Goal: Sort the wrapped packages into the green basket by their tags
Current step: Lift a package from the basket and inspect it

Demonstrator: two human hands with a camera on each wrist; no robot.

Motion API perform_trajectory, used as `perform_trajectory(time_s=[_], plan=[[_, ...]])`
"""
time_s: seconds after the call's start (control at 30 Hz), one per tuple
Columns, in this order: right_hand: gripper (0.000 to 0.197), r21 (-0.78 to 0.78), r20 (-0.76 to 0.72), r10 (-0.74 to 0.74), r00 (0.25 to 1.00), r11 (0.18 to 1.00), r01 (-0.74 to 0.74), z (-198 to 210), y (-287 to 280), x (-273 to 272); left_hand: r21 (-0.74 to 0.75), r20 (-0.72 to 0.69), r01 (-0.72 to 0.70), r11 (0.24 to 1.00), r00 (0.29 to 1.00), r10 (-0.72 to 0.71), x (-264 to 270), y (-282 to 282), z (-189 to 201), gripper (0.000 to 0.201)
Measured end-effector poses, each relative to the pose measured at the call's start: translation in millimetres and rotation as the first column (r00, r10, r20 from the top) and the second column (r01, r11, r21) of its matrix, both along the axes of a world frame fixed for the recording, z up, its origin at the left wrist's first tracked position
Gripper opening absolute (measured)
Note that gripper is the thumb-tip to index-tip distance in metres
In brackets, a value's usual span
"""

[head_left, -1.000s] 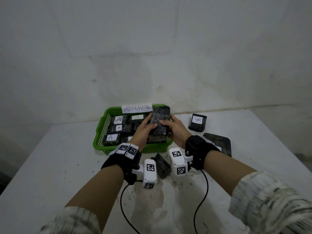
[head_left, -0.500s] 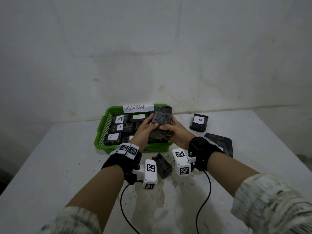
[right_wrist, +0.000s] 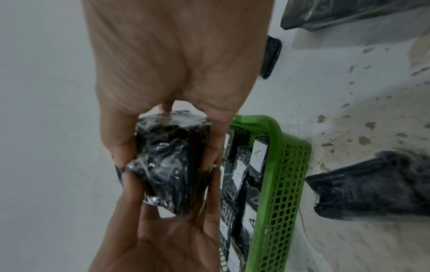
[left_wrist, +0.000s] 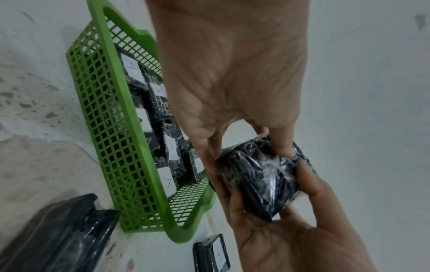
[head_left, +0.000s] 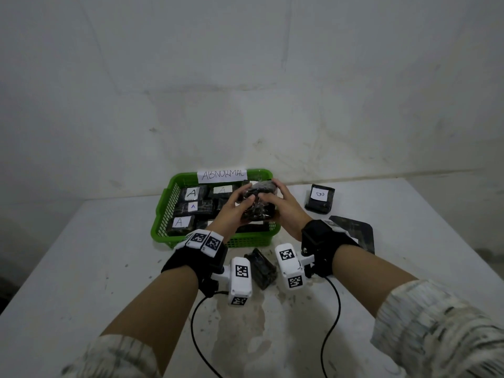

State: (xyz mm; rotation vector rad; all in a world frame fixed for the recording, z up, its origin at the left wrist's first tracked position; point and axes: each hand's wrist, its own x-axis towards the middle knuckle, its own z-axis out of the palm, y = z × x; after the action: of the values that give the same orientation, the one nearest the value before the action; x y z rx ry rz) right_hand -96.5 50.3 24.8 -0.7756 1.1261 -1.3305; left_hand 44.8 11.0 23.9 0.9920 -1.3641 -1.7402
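Note:
A black package in clear wrap [head_left: 257, 203] is held in the air over the right part of the green basket [head_left: 163, 214]. My left hand [head_left: 231, 211] grips its left side and my right hand [head_left: 285, 205] grips its right side, thumbs on top. No tag shows on it. In the left wrist view my left hand [left_wrist: 232, 110] pinches the package [left_wrist: 260, 176] from above. In the right wrist view my right hand [right_wrist: 174, 73] does the same with the package [right_wrist: 172, 162]. Several black packages tagged A [head_left: 192, 192] lie in the basket.
A paper label reading ABNORMAL [head_left: 222, 175] stands on the basket's far rim. Right of the basket lies a package tagged B [head_left: 319, 199], with a flat black package [head_left: 351, 236] nearer me. A small black package [head_left: 263, 268] lies between my wrists. The wall is close behind.
The package stood more upright between my hands; now it is tipped over and lower, with both thumbs on top. My hands stay over the basket's right side.

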Motion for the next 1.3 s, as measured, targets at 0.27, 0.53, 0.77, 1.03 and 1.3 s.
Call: perform_trajectory(time_s=[0.27,0.53,0.77,1.03,1.3], plan=[[0.071,0.015,-0.06,0.036,0.998,0.999,-0.035,-1,-2,-1,-0.077,0.077,-0.045,0.996,0.996,0.051,-1,-3,0,0.034],[0.077,0.035,-0.167,0.04,0.985,0.999,-0.035,-7,-4,-2,-0.117,0.123,0.029,0.993,0.992,-0.014,0,1,-1,0.05],[0.072,0.066,-0.141,0.095,0.985,0.994,-0.086,-1,-1,-7,-0.057,0.204,-0.023,0.998,0.978,0.034,3,-5,-9,0.056],[0.057,0.115,-0.537,0.144,0.831,0.989,-0.097,21,10,-14,0.053,0.118,0.087,0.995,0.989,-0.092,7,1,-5,0.041],[0.071,0.177,-0.588,0.146,0.796,0.983,-0.05,6,5,-20,-0.117,0.258,0.042,0.992,0.966,-0.01,10,1,-6,0.057]])
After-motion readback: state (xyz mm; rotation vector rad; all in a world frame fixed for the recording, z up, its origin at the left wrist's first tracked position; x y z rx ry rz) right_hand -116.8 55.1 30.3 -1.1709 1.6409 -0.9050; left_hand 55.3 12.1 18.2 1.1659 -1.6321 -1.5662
